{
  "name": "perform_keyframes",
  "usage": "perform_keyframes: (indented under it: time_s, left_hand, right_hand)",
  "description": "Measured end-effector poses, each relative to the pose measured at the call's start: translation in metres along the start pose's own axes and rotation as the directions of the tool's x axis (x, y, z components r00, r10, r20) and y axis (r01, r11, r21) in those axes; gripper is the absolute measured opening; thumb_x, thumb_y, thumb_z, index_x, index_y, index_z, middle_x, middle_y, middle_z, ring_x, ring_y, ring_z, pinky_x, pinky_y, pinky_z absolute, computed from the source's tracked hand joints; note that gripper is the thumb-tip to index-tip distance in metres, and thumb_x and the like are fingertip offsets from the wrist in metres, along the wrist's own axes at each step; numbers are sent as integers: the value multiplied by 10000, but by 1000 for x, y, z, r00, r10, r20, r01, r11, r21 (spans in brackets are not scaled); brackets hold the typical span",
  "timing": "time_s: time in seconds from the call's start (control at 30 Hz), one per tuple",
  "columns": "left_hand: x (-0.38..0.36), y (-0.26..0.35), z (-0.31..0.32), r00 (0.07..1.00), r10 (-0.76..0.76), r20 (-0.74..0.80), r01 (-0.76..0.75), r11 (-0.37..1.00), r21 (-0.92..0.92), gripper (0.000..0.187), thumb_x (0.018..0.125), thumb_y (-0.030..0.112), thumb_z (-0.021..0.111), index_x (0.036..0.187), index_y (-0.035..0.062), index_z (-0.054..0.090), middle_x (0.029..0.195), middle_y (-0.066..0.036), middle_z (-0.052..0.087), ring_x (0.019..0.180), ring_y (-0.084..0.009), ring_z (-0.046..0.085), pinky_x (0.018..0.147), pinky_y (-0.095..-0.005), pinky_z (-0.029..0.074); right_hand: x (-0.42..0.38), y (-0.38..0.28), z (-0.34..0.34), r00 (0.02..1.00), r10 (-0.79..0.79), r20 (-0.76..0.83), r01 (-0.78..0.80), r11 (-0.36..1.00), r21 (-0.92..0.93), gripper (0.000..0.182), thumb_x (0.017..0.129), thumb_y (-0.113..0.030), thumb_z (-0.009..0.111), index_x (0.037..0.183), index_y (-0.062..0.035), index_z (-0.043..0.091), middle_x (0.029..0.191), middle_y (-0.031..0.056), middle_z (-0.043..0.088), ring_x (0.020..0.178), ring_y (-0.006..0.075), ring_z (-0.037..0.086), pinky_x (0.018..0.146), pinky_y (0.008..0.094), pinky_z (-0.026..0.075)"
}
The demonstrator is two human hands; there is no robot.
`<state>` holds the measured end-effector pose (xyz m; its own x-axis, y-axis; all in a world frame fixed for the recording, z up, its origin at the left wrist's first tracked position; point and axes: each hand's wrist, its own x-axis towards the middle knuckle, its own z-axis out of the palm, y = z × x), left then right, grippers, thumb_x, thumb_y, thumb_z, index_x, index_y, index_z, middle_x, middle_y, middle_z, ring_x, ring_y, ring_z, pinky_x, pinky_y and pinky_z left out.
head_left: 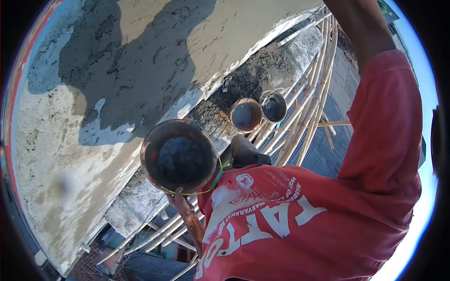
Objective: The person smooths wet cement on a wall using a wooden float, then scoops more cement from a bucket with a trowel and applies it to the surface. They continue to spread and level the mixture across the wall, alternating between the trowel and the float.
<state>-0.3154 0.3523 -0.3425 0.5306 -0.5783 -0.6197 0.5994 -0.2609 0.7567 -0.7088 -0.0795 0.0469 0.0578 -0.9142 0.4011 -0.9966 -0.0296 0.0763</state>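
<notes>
The left hand (180, 204) is grasping a dark, round, plastic-looking bucket (153, 152) at its rim, one-sided support possibly risking tipping; right-hand grip: out of view, cannot tell.

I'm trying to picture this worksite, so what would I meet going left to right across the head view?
Large bucket, small brown bucket, small dark bucket, red sleeve. The wall and bamboo poles spread too widely to place in the order.
</notes>
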Motion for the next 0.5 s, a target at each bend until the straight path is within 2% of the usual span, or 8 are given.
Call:
perform_keyframes:
  time_s: [0.13, 0.17, 0.27, 0.43, 0.5]
  left_hand:
    - [-14, 4, 0, 995, 42, -86, -41, 999, 21, 646, 660, -46, 548, 1277, 76, 404, 1097, -109, 520, 902, -244, 584, 743, -375, 550]
    - [-19, 4, 4, 986, 33, -163, -28, 999, 37, 614, 643, -51, 545, 1239, 63, 451, 1110, -81, 517, 955, -223, 555, 798, -343, 502]
    - [-47, 2, 13, 973, 37, -227, -26, 998, 49, 629, 662, 5, 554, 1271, 79, 416, 1136, -100, 499, 994, -233, 539, 852, -364, 468]
    - [-103, -18, 39, 901, 16, -433, 14, 998, 65, 576, 684, 9, 563, 1240, 72, 432, 1110, -105, 515, 963, -233, 552, 781, -328, 499]
    - [-128, -37, 41, 849, -19, -527, -16, 998, -62, 559, 690, -14, 575, 1225, 72, 439, 1065, -102, 541, 902, -231, 576, 740, -307, 513]
  right_hand:
    - [-17, 49, 25, 994, 16, 111, -10, 998, -57, 358, 861, -376, 606, 986, -42, 606, 642, 49, 519, 645, 121, 507, 574, 283, 404]
    - [-20, 58, 29, 992, 13, 126, -6, 998, -60, 358, 861, -377, 606, 986, -42, 606, 644, 50, 520, 646, 122, 508, 575, 284, 404]
    - [-20, 83, 44, 985, -17, 173, 27, 998, -55, 358, 860, -377, 606, 987, -42, 606, 648, 52, 523, 649, 126, 512, 576, 286, 406]
    - [-4, 120, 64, 972, -115, 204, 121, 992, -17, 358, 860, -377, 606, 987, -43, 605, 655, 55, 529, 654, 134, 517, 578, 291, 409]
    - [4, 130, 71, 961, -165, 221, 168, 986, 6, 358, 859, -377, 606, 988, -43, 605, 658, 56, 531, 656, 136, 520, 579, 292, 410]
